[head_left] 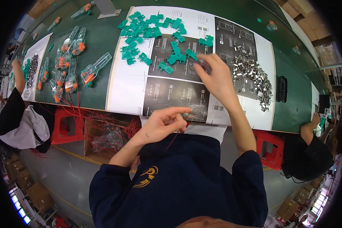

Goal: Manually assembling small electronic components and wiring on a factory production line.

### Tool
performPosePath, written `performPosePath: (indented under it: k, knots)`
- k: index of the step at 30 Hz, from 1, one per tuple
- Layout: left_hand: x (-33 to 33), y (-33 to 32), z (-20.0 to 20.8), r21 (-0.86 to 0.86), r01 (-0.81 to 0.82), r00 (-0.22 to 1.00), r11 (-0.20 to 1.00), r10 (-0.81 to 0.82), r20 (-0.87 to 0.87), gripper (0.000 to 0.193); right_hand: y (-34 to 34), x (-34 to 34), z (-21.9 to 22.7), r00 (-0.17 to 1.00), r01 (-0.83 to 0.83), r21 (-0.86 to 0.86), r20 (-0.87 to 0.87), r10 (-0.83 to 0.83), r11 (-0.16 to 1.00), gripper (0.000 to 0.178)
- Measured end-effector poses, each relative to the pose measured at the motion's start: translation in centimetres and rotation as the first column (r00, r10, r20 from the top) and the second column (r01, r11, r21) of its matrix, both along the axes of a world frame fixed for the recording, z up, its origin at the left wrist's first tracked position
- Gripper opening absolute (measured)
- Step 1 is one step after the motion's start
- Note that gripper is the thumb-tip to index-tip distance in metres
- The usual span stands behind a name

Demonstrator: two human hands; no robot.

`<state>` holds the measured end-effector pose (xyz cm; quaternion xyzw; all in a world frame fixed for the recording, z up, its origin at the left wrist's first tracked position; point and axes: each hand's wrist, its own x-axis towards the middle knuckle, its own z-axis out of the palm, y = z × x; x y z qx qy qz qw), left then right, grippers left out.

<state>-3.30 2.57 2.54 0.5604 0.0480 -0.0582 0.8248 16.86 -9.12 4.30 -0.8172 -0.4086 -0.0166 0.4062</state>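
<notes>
My left hand (163, 124) is closed just above the near edge of the table, thumb and curled fingers together. A thin red wire (172, 142) hangs from it, and the fingers partly hide what they hold. Over the printed sheet, my right hand (217, 78) reaches out with thumb and forefinger apart. Its fingertips are beside a green plastic piece (191, 54); whether they touch cannot be made out. More green pieces (135, 34) lie in a loose heap at the far left of the sheet, with several scattered closer to my right hand.
Small metal parts (254, 76) are heaped right of my right hand. A black case (282, 89) lies beyond them. Clear-and-orange housings with red wires (72, 80) cover the green table at left. Red stools (269, 150) stand on both sides, with other people working there.
</notes>
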Motion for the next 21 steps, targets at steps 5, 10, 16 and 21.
performPosePath:
  k: [5, 10, 16, 21]
  knots:
    - [1.0, -1.3, -0.9, -0.023, 0.205, 0.978, 0.979, -0.204, 0.036, 0.029, 0.5, 2.3, -1.6, 0.971, 0.114, -0.303, 0.234, -0.042, 0.946, 0.025]
    - [0.7, -1.4, -1.9, -0.039, 0.147, 0.988, 0.988, -0.145, 0.053, 0.022, -5.9, -1.7, -0.8, 0.985, 0.011, -0.448, 0.158, 0.067, 0.894, 0.035]
    - [1.8, -2.3, -1.4, 0.232, 0.131, 0.990, 0.964, -0.138, 0.016, 0.019, -10.4, -2.2, -0.6, 0.974, -0.121, -0.447, 0.117, 0.192, 0.886, 0.036]
    - [2.3, -2.8, -0.5, 0.406, 0.071, 0.994, 0.911, -0.099, 0.049, 0.017, -12.3, 2.3, -0.2, 0.922, 0.367, -0.232, 0.220, -0.319, 0.901, 0.033]
